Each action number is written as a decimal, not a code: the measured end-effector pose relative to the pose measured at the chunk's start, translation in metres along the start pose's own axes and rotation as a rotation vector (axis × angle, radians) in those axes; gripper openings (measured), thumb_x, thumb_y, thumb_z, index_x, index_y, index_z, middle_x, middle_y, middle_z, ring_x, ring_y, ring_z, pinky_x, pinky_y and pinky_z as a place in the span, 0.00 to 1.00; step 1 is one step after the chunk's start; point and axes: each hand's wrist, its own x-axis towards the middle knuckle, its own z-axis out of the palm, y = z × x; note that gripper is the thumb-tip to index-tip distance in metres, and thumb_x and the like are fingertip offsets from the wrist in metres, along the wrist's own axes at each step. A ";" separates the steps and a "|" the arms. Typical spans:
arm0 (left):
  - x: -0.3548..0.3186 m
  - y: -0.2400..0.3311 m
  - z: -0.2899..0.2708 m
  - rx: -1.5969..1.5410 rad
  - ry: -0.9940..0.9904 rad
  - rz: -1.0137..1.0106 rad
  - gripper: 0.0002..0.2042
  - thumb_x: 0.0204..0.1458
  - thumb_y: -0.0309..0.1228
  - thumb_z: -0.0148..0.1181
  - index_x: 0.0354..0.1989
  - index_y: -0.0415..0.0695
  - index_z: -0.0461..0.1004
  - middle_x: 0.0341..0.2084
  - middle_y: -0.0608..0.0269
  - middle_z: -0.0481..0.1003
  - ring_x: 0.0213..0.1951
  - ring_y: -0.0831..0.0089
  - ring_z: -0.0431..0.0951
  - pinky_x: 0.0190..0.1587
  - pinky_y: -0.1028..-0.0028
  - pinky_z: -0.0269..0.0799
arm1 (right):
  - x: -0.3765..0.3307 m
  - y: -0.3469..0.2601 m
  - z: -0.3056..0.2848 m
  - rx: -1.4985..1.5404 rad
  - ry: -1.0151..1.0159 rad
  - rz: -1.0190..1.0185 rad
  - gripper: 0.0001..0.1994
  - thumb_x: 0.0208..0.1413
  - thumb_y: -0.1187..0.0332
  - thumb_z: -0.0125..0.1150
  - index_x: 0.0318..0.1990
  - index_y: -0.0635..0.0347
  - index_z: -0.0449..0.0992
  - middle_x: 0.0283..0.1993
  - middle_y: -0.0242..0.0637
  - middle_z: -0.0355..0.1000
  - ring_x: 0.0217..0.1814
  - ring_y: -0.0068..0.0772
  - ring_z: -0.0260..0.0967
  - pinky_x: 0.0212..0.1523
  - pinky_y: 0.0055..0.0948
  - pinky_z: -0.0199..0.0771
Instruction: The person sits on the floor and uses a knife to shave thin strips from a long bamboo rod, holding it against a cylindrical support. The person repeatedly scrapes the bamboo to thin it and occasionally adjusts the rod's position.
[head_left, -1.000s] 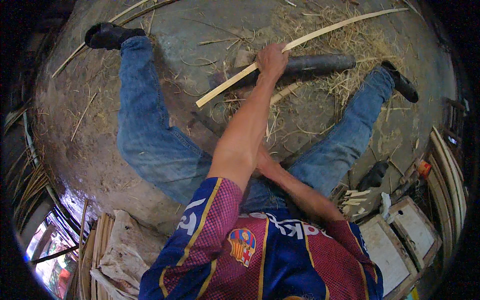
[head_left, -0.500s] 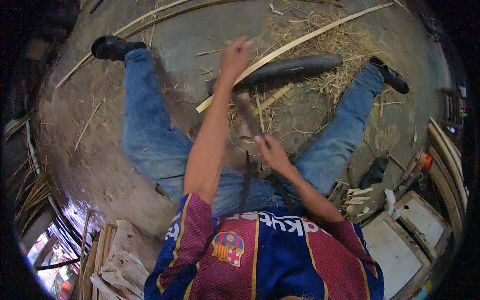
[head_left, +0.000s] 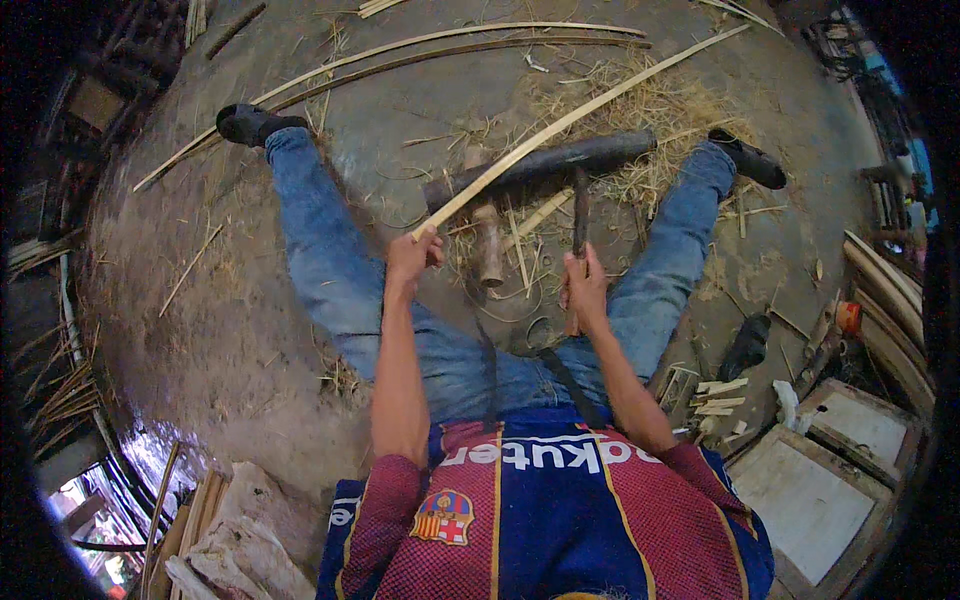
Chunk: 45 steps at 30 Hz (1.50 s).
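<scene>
We see a pale, smooth bamboo strip [head_left: 560, 125], matt and dry, and a dark, rough wooden log [head_left: 545, 165]. The knife [head_left: 579, 215] has a dull dark metal blade. At twelve o'clock lies fibrous dry straw [head_left: 660, 110] on a matt, gritty concrete floor [head_left: 200, 330]. The jeans [head_left: 330, 270] are faded denim cloth.

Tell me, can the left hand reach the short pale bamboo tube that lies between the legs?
Probably yes. The short pale bamboo tube lies on the floor just beside the left hand, with nothing between them. But that hand already grips the long pale bamboo strip, so it must let go first.
</scene>
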 end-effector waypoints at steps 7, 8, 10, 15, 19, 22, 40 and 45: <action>-0.027 0.000 0.012 0.036 -0.172 -0.067 0.26 0.64 0.50 0.52 0.26 0.37 0.77 0.14 0.63 0.72 0.16 0.74 0.70 0.24 0.73 0.69 | 0.017 0.000 -0.004 -0.833 0.202 -0.275 0.25 0.56 0.46 0.60 0.38 0.64 0.74 0.31 0.52 0.72 0.37 0.57 0.71 0.40 0.51 0.69; -0.032 0.010 0.014 0.072 -0.171 -0.121 0.28 0.63 0.52 0.52 0.24 0.37 0.77 0.13 0.64 0.72 0.15 0.75 0.69 0.23 0.72 0.69 | 0.016 -0.003 -0.005 -0.815 0.224 -0.264 0.25 0.56 0.45 0.59 0.34 0.64 0.73 0.31 0.54 0.72 0.38 0.59 0.71 0.40 0.51 0.68; -0.038 0.025 0.015 0.245 -0.063 -0.211 0.29 0.63 0.52 0.52 0.22 0.37 0.77 0.12 0.66 0.70 0.14 0.76 0.68 0.21 0.73 0.69 | 0.017 -0.003 -0.008 -0.782 0.260 -0.273 0.26 0.56 0.44 0.59 0.30 0.65 0.72 0.30 0.54 0.72 0.37 0.61 0.70 0.38 0.52 0.68; -0.053 0.019 0.014 0.160 0.084 -0.050 0.28 0.62 0.50 0.53 0.22 0.35 0.77 0.10 0.66 0.66 0.15 0.76 0.70 0.22 0.74 0.70 | 0.042 0.025 -0.018 -0.699 0.342 -0.305 0.28 0.55 0.43 0.60 0.28 0.66 0.71 0.25 0.53 0.70 0.30 0.60 0.69 0.34 0.51 0.67; -0.056 0.016 0.021 0.083 0.151 0.125 0.24 0.63 0.48 0.55 0.22 0.38 0.75 0.11 0.69 0.66 0.14 0.80 0.67 0.18 0.76 0.64 | 0.049 0.035 -0.011 -0.533 0.354 -0.222 0.28 0.57 0.43 0.58 0.29 0.67 0.72 0.27 0.55 0.71 0.31 0.58 0.70 0.35 0.50 0.67; -0.048 0.009 0.021 -0.048 0.253 0.186 0.22 0.63 0.45 0.56 0.22 0.40 0.74 0.11 0.70 0.66 0.15 0.82 0.66 0.17 0.77 0.60 | 0.050 0.032 -0.008 -0.473 0.311 -0.172 0.29 0.58 0.42 0.56 0.33 0.68 0.74 0.30 0.56 0.73 0.34 0.58 0.72 0.38 0.49 0.68; -0.043 0.014 0.039 0.511 0.534 0.754 0.14 0.61 0.39 0.57 0.35 0.38 0.79 0.30 0.57 0.79 0.33 0.63 0.78 0.41 0.67 0.72 | 0.035 0.020 -0.002 -0.540 0.268 -0.276 0.25 0.59 0.45 0.59 0.30 0.63 0.68 0.32 0.53 0.71 0.34 0.59 0.69 0.35 0.53 0.66; -0.019 0.025 0.061 0.812 0.260 0.622 0.18 0.62 0.43 0.55 0.38 0.38 0.81 0.36 0.51 0.80 0.35 0.58 0.80 0.42 0.64 0.73 | 0.027 0.011 -0.004 -0.472 0.343 -0.324 0.27 0.60 0.43 0.57 0.30 0.63 0.69 0.24 0.52 0.69 0.29 0.59 0.69 0.30 0.52 0.64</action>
